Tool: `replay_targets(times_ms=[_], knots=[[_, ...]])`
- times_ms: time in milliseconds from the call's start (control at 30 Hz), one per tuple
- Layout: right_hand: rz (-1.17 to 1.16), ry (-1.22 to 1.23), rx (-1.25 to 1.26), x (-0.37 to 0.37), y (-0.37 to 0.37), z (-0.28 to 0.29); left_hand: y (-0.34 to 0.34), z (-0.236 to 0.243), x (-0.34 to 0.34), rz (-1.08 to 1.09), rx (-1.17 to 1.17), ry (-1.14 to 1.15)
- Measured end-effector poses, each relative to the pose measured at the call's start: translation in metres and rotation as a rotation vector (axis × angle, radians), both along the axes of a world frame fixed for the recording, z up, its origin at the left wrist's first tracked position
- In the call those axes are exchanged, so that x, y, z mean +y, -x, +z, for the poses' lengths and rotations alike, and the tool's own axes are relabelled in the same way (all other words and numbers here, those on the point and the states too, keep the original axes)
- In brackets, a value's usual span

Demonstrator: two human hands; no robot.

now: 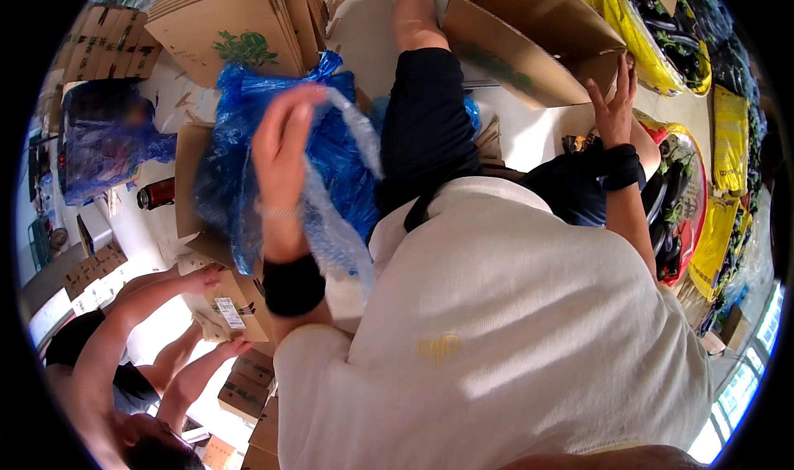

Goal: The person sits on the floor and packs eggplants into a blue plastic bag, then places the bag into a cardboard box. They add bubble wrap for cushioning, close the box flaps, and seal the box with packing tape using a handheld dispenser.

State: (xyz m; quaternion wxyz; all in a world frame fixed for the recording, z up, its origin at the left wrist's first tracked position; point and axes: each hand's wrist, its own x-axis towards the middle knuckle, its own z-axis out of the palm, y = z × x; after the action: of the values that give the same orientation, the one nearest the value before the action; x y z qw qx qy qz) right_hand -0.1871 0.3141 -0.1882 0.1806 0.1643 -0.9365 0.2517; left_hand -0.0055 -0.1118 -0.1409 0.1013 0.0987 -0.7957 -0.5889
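My left hand (285,143) is raised over blue plastic bags (335,127), its fingers close together and smeared by motion. From its fingertips a crumpled strip of clear plastic film (327,214) hangs in a curve toward my lap. Ahead on the right, a tilted brown cardboard box (529,44) has its top open and its dim inside showing. Against that box's right corner, my right hand (614,106) rests with the fingers stretched and the thumb apart. Black bands circle both my forearms.
Dark eggplants (674,189) fill a red-edged bag at my right; more lie in a yellow bag (699,61). Flattened cartons (227,23) stand at far left, near a dark red flask (155,194). At lower left, a co-worker's hands (219,280) hold a carton.
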Motion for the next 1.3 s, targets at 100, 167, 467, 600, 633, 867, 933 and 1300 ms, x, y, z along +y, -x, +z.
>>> replay_targets(times_ms=[100, 167, 467, 600, 633, 867, 933, 1300], knots=[[-0.017, 0.066, -0.117, -0.008, 0.003, -0.008, 0.071, -0.048, 0.005, 0.058, 0.035, 0.98], [-0.015, 0.097, -0.129, -0.019, 0.003, -0.002, 0.07, -0.093, 0.008, -0.05, -0.31, 1.186], [-0.093, 0.053, -0.291, 0.008, -0.022, -0.014, -0.121, -0.213, 0.007, -0.576, -1.319, 0.843], [-0.086, 0.055, -0.251, -0.002, -0.011, -0.029, -0.154, -0.239, 0.007, -0.129, -1.272, 0.604], [-0.098, 0.02, -0.141, 0.0, -0.006, -0.024, -0.13, -0.227, 0.006, -0.187, -1.271, 0.667], [-0.142, 0.039, -0.087, -0.012, -0.009, -0.034, -0.022, -0.318, 0.044, -0.31, -0.472, 0.652], [-0.166, 0.171, -0.132, -0.025, -0.004, -0.039, -0.007, -0.323, 0.031, -0.612, -0.709, 0.703], [-0.177, 0.239, -0.151, -0.053, -0.004, -0.035, -0.153, -0.445, -0.119, -0.845, -0.963, 0.819]])
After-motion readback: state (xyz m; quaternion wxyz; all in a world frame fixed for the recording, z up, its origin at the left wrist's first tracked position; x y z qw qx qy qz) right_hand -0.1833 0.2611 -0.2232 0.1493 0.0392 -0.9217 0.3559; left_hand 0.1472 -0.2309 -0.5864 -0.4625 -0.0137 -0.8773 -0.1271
